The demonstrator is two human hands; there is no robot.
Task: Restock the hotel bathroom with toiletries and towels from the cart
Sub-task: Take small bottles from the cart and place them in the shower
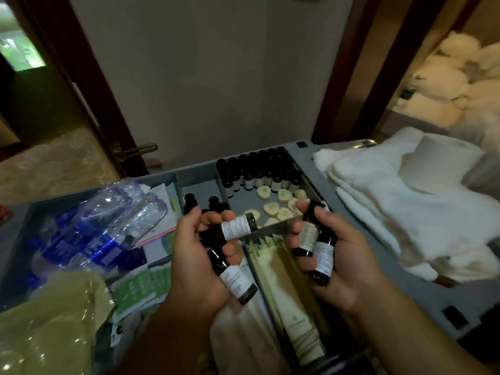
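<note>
View: head camera, looking down over the cart.
Left grip (194, 261): fingers curled round two dark bottles (235, 277), one lying crosswise above the other, white labels showing.
Right grip (343, 258): clasps two labelled bottles (322, 255) side by side, caps pointing away.
Cart tray (311, 155): grey, divided into compartments, directly beneath both hands.
Spare bottles (259, 171): upright rows in the far compartment, with round soaps (278, 204) just in front.
Tubes (286, 293): in the slot between the wrists.
Water bottles (108, 220): on the left.
Towels (405, 207): folded, to the right of the tray.
</note>
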